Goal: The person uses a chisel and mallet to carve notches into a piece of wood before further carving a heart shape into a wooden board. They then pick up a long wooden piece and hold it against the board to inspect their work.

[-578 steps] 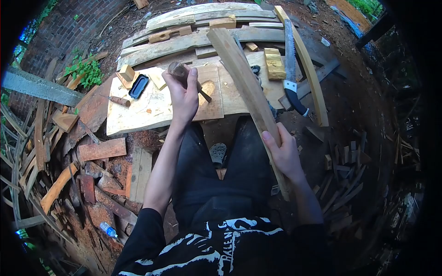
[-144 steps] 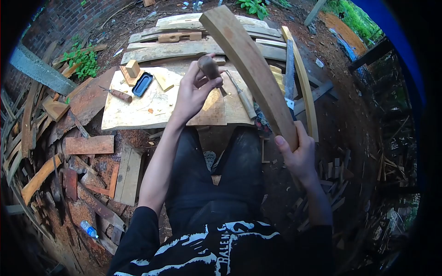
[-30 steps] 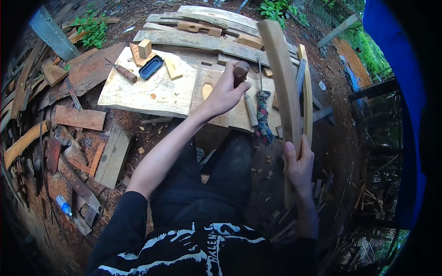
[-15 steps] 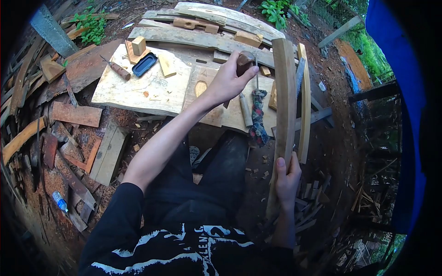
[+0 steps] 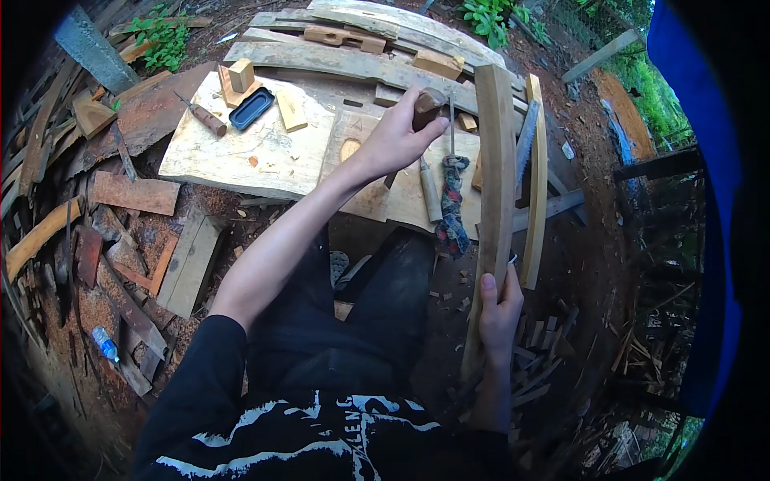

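Note:
My left hand (image 5: 405, 132) is closed around a brown wooden block (image 5: 429, 107) above the workbench; much of the block is hidden by my fingers. A long wooden beam (image 5: 495, 168) slants up along the right side, and my right hand (image 5: 500, 309) grips its lower part. A small shiny tip (image 5: 513, 259) shows by my right fingers, too small to name. Near my left hand lie a wooden-handled chisel (image 5: 431, 192) and a thin metal rod with a patterned cloth wrapping (image 5: 452, 208).
On the pale slab (image 5: 265, 168) are a brown-handled pointed tool (image 5: 207, 120), a blue-black tray (image 5: 252, 109) and wood blocks (image 5: 290, 111). A saw (image 5: 526, 132) and another curved strip (image 5: 535, 192) stand right of the beam. Planks (image 5: 353, 64) lie behind; offcuts and a plastic bottle (image 5: 104, 343) lie on the ground.
The view has shifted very slightly. Both hands keep their holds, and a small shiny tip now shows by my right fingers.

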Demonstrator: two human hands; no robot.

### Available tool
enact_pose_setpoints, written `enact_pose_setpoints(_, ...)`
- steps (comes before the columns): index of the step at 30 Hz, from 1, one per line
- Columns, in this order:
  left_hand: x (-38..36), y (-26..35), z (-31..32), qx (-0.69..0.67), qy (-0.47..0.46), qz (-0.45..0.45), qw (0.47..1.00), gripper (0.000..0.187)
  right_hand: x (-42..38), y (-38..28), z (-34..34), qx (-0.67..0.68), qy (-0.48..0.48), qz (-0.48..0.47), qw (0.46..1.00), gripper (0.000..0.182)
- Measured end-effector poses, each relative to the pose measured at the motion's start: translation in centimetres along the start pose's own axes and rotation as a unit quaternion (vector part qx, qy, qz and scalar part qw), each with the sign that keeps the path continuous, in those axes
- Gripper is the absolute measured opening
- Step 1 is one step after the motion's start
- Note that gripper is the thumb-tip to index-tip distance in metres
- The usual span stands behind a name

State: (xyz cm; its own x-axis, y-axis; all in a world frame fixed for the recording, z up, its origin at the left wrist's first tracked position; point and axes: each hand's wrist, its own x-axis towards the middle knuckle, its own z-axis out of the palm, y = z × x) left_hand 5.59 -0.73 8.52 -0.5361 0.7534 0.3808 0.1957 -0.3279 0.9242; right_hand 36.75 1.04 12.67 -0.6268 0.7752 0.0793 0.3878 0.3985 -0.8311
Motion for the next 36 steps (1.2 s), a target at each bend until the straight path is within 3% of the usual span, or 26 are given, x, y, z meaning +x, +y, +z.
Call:
enact_pose_setpoints(11,0.2,0.3,-0.5,-0.017,0.0,-0.008,1.0,0.026,2.0,-2.5,-0.5,-0.042,-0.01,-0.027,0.999,0.04)
enact_pose_setpoints(15,0.4,0.8,-1.5,-0.009,-0.033,-0.074,0.997,0.031,4.1,-4.2,-0.6,0.0,0.017,-0.064,0.998,0.041)
enact_pose_setpoints(17,0.3,0.8,-1.6,-0.014,-0.041,-0.097,0.994,0.03,5.6,-5.2,-0.8,-0.092,-0.061,-0.068,0.992,0.041)
enact_pose_setpoints(19,0.3,-0.2,-1.4,-0.058,-0.007,0.014,0.998,0.028,6.8,-5.6,-1.8,-0.135,-0.098,-0.058,0.984,0.041)
enact_pose_setpoints(22,-0.1,0.2,-2.4,0.008,-0.054,-0.041,0.998,0.033,7.6,-6.5,-2.2,-0.074,-0.069,-0.062,0.993,0.038)
enact_pose_setpoints(25,-0.3,-0.4,-1.7,0.01,-0.052,0.02,0.998,0.037,7.6,-6.3,-1.8,-0.101,-0.074,-0.108,0.986,0.038)
enact_pose_setpoints(26,-0.5,0.0,-1.1,-0.089,-0.048,0.033,0.994,0.036,7.7,-7.5,-2.5,-0.162,-0.135,-0.043,0.977,0.039)
enact_pose_setpoints(30,-0.6,0.5,-1.7,-0.002,-0.066,-0.006,0.998,0.037,6.7,-7.3,-2.7,-0.107,-0.105,-0.048,0.988,0.04)
enact_pose_setpoints(32,-0.8,0.1,-1.5,-0.002,-0.068,-0.007,0.998,0.039,5.9,-6.2,-1.8,-0.019,-0.043,-0.081,0.996,0.039)
enact_pose_setpoints(34,-0.4,-0.5,-1.3,0.003,-0.068,-0.004,0.998,0.042,6.0,-6.5,-2.5,-0.087,-0.084,-0.066,0.99,0.038)
enact_pose_setpoints(36,-0.1,-1.6,-0.2,-0.073,-0.01,0.105,0.992,0.046,5.5,-7.6,-3.1,-0.151,-0.12,-0.024,0.981,0.036)
